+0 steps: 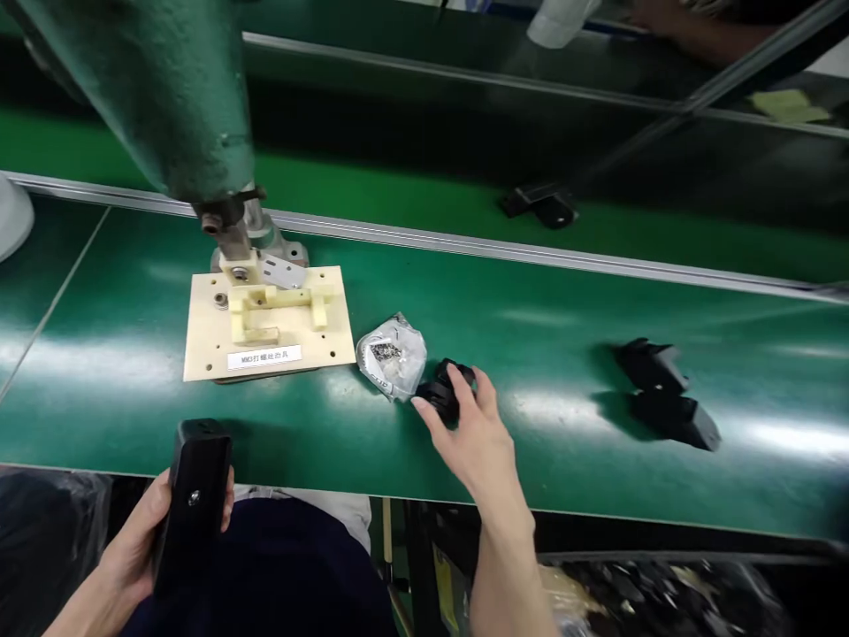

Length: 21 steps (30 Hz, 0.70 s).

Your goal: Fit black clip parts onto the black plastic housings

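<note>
My left hand [142,522] is wrapped around a long black box-shaped housing [192,504] with a shiny screw on its face, at the front edge of the bench. Over the green bench top, my right hand [481,433] has its thumb and fingers around small black parts [439,389], partly hidden by the fingers. Touching or very near these lies a clear plastic bag [396,354] of small dark screws. To its left is a cream jig plate [309,354] with raised yellowish blocks and a label, under the head of a green machine [199,115].
Two black housings [663,394] lie on the bench at right. Behind the metal rail [424,237], another black part [540,205] sits on a green surface. A container of dark parts [663,597] is below the bench edge. At top right, another person's arm [703,35] shows.
</note>
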### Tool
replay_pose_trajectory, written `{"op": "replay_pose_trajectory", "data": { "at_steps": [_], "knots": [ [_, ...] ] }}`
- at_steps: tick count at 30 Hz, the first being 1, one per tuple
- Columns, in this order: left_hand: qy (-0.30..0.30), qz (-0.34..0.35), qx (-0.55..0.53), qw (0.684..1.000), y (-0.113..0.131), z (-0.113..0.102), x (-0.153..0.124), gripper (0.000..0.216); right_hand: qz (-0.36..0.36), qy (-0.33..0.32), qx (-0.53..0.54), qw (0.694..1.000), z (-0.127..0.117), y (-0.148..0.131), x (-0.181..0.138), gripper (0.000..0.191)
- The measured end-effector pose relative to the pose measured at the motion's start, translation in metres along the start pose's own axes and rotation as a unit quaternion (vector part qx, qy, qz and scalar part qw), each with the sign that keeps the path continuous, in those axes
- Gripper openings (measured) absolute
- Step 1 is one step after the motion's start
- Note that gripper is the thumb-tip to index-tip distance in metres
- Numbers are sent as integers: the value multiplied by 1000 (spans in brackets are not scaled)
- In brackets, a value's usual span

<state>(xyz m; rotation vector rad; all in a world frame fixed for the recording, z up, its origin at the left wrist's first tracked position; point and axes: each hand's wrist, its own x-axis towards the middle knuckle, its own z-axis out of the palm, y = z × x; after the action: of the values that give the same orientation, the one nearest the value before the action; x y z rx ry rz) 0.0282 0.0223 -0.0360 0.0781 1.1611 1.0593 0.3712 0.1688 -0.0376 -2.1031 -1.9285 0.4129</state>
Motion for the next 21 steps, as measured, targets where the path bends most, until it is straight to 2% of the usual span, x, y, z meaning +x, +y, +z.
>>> {"op": "replay_pose_trajectory", "data": {
  "at_steps": [3, 5, 7, 10, 14, 16, 17, 19, 20, 21],
  "knots": [
    [24, 15, 30, 999, 2, 10, -3, 71, -115, -13, 17, 993, -6, 20, -11, 53],
    [23, 10, 47, 999, 2, 12, -2, 71, -148, 9, 27, 989, -15, 34, -19, 53],
    [19, 5, 58, 998, 2, 12, 0, 70, -131, 32, 26, 991, -21, 41, -23, 61],
    [9, -7, 66, 998, 2, 12, 4, 70, -93, 27, -6, 995, -17, 33, -16, 70],
    [1, -21, 92, 996, 3, 15, 8, 72, -58, 6, -112, 992, 0, 10, 15, 61],
    [5, -20, 92, 996, 2, 16, 9, 70, -26, -3, -113, 993, 3, 4, 25, 63],
    [7, -18, 87, 996, 0, 16, 10, 69, -6, -1, -78, 997, 3, 3, 26, 64],
    [11, -14, 66, 998, -3, 17, 11, 68, 56, 25, 72, 996, 0, 3, 21, 65],
    [12, -13, 51, 999, -4, 17, 12, 69, 101, 50, 176, 978, -2, 4, 15, 70],
    [13, -12, 35, 999, -5, 17, 13, 71, 158, 76, 289, 941, -3, 5, 9, 79]
  ]
}}
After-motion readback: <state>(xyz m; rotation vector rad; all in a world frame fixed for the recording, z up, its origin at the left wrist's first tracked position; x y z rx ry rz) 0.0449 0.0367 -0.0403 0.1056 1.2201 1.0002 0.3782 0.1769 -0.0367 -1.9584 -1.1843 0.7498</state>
